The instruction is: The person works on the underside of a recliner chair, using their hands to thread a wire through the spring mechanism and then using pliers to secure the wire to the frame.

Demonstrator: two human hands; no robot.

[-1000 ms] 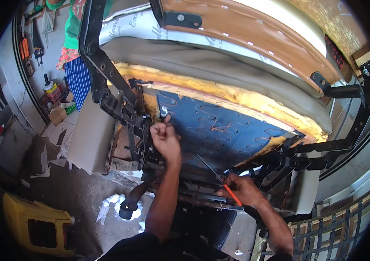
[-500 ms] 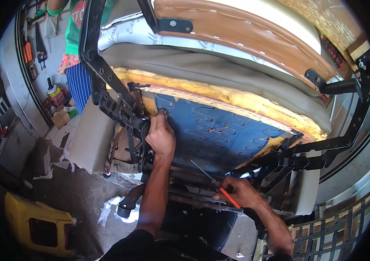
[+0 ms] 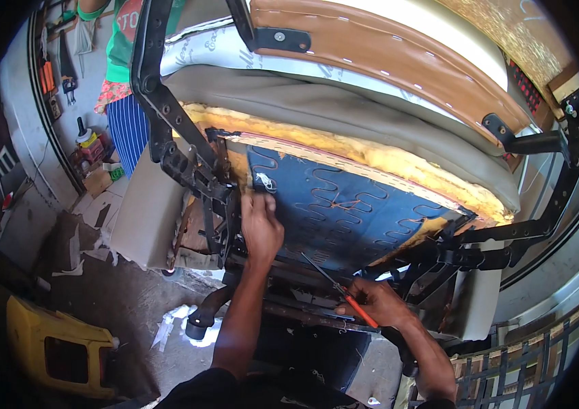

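Note:
My left hand is closed at the left edge of the blue fabric panel, fingertips pointing away from me; what they pinch, if anything, is hidden. Just beyond them a small white tangle lies against the panel. Wavy springs run across the blue fabric. Nearer and to the right, my right hand is closed around an orange-handled tool with a slim metal end pointing up-left. The upturned seat has exposed yellow foam and a loose grey cover along its far edge.
Black metal brackets flank the seat left and right. Brown upholstery arches behind it. A person in a green top stands at the far left. A yellow plastic part lies on the floor; a webbed frame is at lower right.
My left hand has moved slightly nearer and to the right, and the white tangle now shows beyond its fingertips. My right hand keeps its hold on the tool in nearly the same place.

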